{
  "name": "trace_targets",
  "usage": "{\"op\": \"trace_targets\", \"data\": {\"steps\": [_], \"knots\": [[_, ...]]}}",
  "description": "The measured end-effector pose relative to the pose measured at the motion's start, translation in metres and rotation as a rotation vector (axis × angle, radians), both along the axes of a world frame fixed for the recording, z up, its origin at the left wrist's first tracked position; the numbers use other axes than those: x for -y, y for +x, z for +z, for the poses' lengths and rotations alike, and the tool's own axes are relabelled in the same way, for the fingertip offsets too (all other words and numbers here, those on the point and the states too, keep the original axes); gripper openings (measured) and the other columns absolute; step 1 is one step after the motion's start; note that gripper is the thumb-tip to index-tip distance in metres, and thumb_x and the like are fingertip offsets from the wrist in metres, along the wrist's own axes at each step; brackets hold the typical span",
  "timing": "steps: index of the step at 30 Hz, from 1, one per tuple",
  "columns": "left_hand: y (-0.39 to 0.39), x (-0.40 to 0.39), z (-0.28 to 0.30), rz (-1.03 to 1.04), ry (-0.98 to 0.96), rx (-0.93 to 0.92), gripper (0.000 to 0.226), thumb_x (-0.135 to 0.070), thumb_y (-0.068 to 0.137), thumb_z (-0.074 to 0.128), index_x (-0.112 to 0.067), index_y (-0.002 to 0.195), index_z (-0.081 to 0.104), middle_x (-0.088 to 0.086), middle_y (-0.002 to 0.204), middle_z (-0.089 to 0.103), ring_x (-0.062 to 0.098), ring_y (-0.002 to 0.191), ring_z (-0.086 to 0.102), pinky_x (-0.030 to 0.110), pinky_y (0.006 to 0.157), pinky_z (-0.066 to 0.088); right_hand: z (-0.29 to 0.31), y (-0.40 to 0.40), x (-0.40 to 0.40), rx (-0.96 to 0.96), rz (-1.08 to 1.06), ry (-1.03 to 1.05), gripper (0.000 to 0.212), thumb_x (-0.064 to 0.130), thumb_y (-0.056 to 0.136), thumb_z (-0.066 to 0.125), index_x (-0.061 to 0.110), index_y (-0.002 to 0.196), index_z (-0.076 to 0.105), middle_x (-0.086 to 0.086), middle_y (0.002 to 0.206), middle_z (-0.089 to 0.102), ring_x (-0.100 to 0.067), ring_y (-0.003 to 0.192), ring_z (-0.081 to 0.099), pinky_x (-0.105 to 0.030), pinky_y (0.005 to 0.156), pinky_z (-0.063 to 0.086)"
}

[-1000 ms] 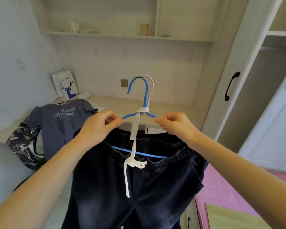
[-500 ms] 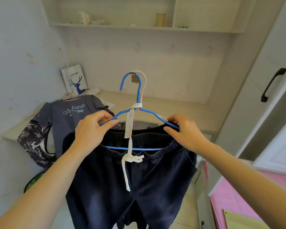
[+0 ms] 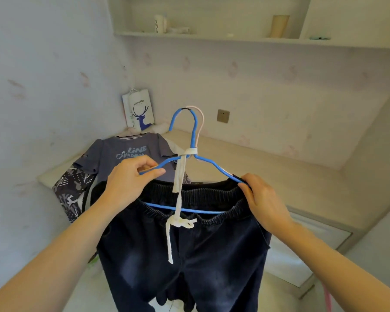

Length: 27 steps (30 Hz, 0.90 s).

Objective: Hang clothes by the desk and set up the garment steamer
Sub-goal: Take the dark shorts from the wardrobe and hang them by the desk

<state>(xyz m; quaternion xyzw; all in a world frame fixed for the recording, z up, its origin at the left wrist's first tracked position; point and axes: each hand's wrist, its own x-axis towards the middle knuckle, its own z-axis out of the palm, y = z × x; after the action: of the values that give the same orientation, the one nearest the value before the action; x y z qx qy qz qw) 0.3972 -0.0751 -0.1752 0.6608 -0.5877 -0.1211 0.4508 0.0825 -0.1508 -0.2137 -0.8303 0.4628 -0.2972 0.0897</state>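
Dark trousers point(image 3: 189, 255) on blue hanger point(image 3: 195, 131)

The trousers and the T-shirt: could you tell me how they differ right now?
The trousers are dark navy and plain; the T-shirt is grey-blue with white lettering. The trousers hang from a blue hanger held by both hands; the T-shirt hangs untouched at the desk.

Dark trousers point(image 3: 189, 255) draped over blue hanger point(image 3: 195, 131)
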Motion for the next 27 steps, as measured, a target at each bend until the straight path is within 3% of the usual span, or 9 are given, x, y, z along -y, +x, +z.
{"op": "trace_targets", "data": {"steps": [5,8,14,20,24,27], "knots": [[0.019,0.045,0.001,0.048,0.014,0.064,0.011,-0.047,0.078,0.072,-0.038,0.074,0.067,-0.019,0.069,0.065,0.004,0.069,0.059,0.032,0.067,0.046,0.0,0.028,0.065,0.066,0.004,0.0,0.021,0.034,0.1,0.039,0.019,0.093,0.053,0.001,0.08,0.055,-0.022,0.069,0.055,-0.046,0.065,0.05],[0.035,0.067,0.0,0.059,0.06,0.098,0.013,-0.047,0.077,0.072,-0.034,0.08,0.069,-0.01,0.073,0.068,0.009,0.073,0.062,0.034,0.068,0.049,0.002,0.046,0.094,0.085,0.009,0.014,0.022,0.034,0.1,0.041,0.018,0.093,0.054,0.001,0.079,0.057,-0.021,0.068,0.055,-0.044,0.063,0.05],[0.077,0.093,-0.012,0.128,0.021,0.381,0.038,-0.052,0.078,0.068,-0.024,0.104,0.069,-0.012,0.11,0.048,0.011,0.092,0.054,0.028,0.079,0.044,0.014,0.083,0.14,0.104,0.043,0.09,0.022,0.033,0.098,0.047,0.014,0.091,0.056,-0.003,0.068,0.059,-0.026,0.062,0.056,-0.045,0.059,0.049],[0.133,0.11,-0.021,0.193,-0.026,0.166,0.057,-0.071,0.082,0.048,-0.032,0.123,0.059,-0.018,0.125,0.049,0.002,0.113,0.049,0.026,0.096,0.036,0.018,0.117,0.177,0.08,0.091,0.042,0.022,0.033,0.098,0.048,0.015,0.089,0.057,0.0,0.067,0.058,-0.023,0.06,0.054,-0.041,0.055,0.046],[0.179,0.114,-0.034,0.179,0.087,0.172,0.067,-0.076,0.083,0.04,-0.028,0.127,0.056,-0.012,0.116,0.059,0.011,0.108,0.056,0.027,0.089,0.041,0.02,0.136,0.203,0.104,0.098,0.015,0.019,0.034,0.097,0.05,0.02,0.088,0.058,0.003,0.068,0.059,-0.018,0.061,0.055,-0.04,0.055,0.048],[0.2,0.126,-0.038,0.17,0.114,0.176,0.057,-0.079,0.074,0.048,-0.036,0.11,0.054,-0.018,0.096,0.061,0.001,0.088,0.058,0.018,0.07,0.041,0.025,0.157,0.222,0.101,0.118,-0.016,0.019,0.037,0.096,0.047,0.023,0.089,0.057,0.007,0.068,0.058,-0.012,0.061,0.055,-0.035,0.053,0.046]]}}
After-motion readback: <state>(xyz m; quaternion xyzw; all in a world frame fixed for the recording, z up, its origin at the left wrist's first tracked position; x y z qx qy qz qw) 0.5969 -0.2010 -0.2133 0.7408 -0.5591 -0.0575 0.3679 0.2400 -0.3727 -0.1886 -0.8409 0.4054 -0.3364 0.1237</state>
